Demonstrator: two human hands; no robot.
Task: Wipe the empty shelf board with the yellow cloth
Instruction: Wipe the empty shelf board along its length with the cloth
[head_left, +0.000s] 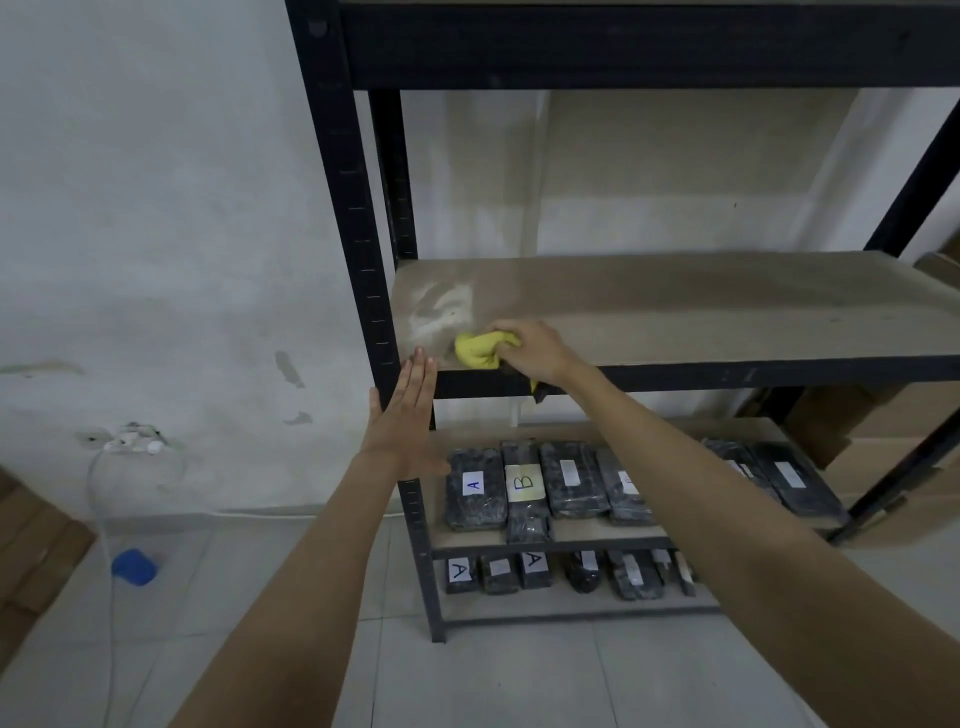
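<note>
The empty shelf board (675, 312) is a dusty brown panel in a black metal rack, with a pale dust patch near its front left corner. My right hand (532, 351) grips the bunched yellow cloth (480, 349) and holds it down on the board's front left part, just right of that patch. A bit of the cloth hangs over the front edge below my wrist. My left hand (408, 415) is flat with straight fingers, resting against the rack's front left post (363, 249) just below the board's corner.
Two lower shelves hold several black wrapped packages (524, 486) with white labels marked A and B. Cardboard boxes (883, 441) stand at the right behind the rack. A blue object (134, 567) and a white cable (98, 493) lie on the tiled floor at the left.
</note>
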